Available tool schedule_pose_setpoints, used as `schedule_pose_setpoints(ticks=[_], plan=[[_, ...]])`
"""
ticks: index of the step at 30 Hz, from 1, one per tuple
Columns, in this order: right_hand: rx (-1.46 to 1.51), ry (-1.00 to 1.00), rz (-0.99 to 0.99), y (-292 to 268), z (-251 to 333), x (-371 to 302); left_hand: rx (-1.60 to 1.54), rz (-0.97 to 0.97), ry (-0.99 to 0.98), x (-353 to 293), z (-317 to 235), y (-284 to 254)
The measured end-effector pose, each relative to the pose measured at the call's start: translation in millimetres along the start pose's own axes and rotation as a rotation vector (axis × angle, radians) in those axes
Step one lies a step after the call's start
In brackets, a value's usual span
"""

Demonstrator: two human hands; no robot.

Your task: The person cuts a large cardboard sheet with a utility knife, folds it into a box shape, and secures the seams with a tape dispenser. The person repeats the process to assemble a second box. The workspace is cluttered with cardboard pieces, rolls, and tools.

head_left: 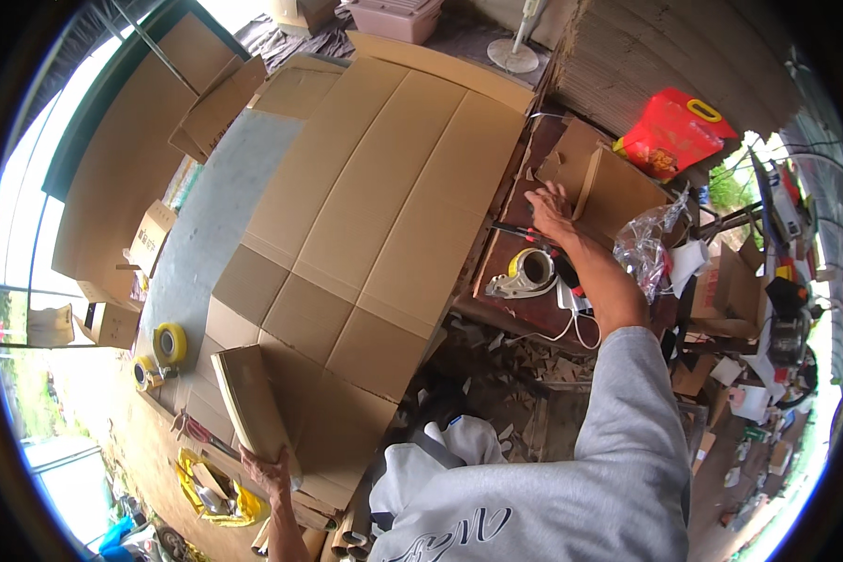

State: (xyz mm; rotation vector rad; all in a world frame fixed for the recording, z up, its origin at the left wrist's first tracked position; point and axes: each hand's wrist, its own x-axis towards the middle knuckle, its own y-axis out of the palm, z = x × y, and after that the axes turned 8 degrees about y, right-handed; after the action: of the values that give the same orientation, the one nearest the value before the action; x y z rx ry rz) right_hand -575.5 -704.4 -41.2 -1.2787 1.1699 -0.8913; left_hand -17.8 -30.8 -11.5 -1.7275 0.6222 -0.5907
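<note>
My left hand (268, 471) is wrapped round the near end of a long, narrow cardboard box (251, 398), which lies slanted over a large flattened cardboard sheet (384, 187). Fold lines cross this sheet, which covers much of the worktable. On the right, my right hand (551, 208) reaches over a dark red side table (510, 223), its fingers apart beside some cardboard pieces (601, 183). I see nothing held in it. A dark tool with red handles (526, 234) lies just below that hand, partly hidden by the wrist. Nearer me rests a tape dispenser (523, 274) with its roll.
Yellow tape rolls (170, 345) sit at the worktable's left edge, near red-handled pliers (195, 429). A yellow bag (217, 492) hangs below. A red jug (674, 134) and crumpled clear plastic (648, 239) are at right. Cardboard scraps (478, 361) litter the floor.
</note>
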Motion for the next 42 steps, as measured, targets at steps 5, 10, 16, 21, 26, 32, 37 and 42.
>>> schedule_pose_setpoints(ticks=[5,10,16,21,26,32,37,42], plan=[[-0.045,-0.062,-0.257,28.0,-64.6,-18.3,-0.041,0.068,-0.04,9.5,-19.8,-4.8],[0.415,0.11,0.191,-15.8,-31.0,-43.6,-0.029,0.067,-0.055,5.7,-15.3,-5.2],[0.488,-0.19,0.384,13.0,-56.1,-20.3,-0.025,0.099,-0.079,4.6,-2.9,-3.0],[0.529,-0.177,0.223,44.2,-74.6,-9.8,0.001,0.06,-0.107,15.4,-9.5,-9.9],[0.641,0.134,0.041,-8.3,-22.9,0.0,-0.016,0.07,-0.167,-2.4,3.3,-11.1],[1.231,-0.017,0.329,-65.4,138.7,-36.1,-0.05,-0.001,-0.049,43.4,18.0,-17.1],[1.266,-0.145,0.585,-65.4,346.7,-84.8,-0.371,-0.116,-0.149,168.6,49.2,11.0],[1.137,-0.37,0.611,-86.9,512.9,-120.5,-0.62,0.004,-0.065,319.6,53.7,67.6]])
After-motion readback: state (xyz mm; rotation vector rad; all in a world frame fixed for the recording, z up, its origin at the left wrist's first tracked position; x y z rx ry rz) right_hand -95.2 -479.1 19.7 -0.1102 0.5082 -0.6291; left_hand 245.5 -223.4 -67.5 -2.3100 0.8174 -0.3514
